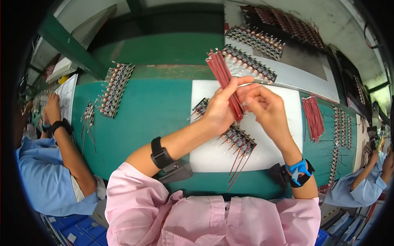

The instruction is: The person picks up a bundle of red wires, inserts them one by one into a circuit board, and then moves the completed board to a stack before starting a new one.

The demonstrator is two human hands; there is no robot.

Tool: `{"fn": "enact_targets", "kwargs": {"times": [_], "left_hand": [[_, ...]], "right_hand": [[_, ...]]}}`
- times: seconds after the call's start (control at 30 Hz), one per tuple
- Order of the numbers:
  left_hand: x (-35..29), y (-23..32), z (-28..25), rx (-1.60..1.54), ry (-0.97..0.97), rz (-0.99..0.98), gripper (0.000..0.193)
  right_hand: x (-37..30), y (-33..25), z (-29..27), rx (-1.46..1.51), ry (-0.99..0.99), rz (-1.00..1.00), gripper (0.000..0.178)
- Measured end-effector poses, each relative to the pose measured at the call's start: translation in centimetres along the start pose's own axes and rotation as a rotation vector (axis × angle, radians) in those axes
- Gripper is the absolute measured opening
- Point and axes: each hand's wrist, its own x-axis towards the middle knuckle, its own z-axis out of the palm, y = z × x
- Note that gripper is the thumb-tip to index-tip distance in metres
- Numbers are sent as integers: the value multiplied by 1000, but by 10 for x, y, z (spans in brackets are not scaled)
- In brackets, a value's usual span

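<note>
My left hand [220, 107] is closed round a bundle of thin red wires [220, 70], which slants up and away over the work mat. Close to the bundle's lower end, my right hand [267, 103] has its fingers curled into a pinch; anything between them is too small to make out. Beneath both hands lies a white foam pad [281, 153]. On it rests a row of small circuit boards [238, 138], partly hidden by my left hand and the bundle. A few dark red wires stick out from the boards toward me.
Another red wire bundle [313, 119] lies right of the pad, near strips of boards [342, 127]. More board rows sit on a metal tray [299, 78] behind and on the green mat [156, 123] at left. Co-workers in blue sleeves [49, 172] work on both sides.
</note>
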Motion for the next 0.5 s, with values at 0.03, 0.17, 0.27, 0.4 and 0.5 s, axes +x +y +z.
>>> {"fn": "enact_targets", "kwargs": {"times": [0.03,0.17,0.27,0.4,0.5], "left_hand": [[0,0,-2,15,-13,7,42],[-2,1,0,13,-32,4,45],[-4,1,2,9,-31,-6,46],[-7,1,6,-1,-18,-25,49],[-6,2,9,-28,-10,-55,49]], "right_hand": [[-1,2,-1,-71,-26,-32,8],[-3,5,11,-65,21,-188,6],[1,-6,19,-120,32,-146,5],[-1,-7,24,-275,73,-217,6],[0,0,22,-375,91,-308,6]]}}
